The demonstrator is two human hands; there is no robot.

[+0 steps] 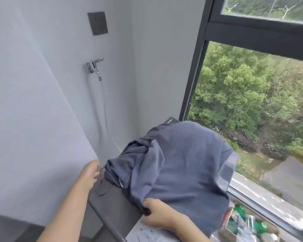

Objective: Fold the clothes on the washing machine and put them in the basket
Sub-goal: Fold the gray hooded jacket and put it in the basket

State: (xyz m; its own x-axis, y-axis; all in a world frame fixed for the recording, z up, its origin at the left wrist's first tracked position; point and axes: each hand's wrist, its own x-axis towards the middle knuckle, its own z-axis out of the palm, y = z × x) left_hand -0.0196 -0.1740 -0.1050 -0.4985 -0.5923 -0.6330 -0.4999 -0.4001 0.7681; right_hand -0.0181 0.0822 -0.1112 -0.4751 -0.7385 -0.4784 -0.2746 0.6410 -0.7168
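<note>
Blue-grey garment [178, 165] sprawls rumpled over the washing machine [112, 201] beside the window [252, 102]. Right hand [157, 215] pinches its near hem; left hand [90, 172] grips the bunched far-left edge. Hands well apart.

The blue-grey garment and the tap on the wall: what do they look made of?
The blue-grey garment looks like soft, matte knit fabric, likely cotton jersey: it drapes and bunches in loose folds with no sheen. The tap looks like chromed or polished metal: it is bright and mirror-like. The exact fibre and alloy cannot be told.
</note>
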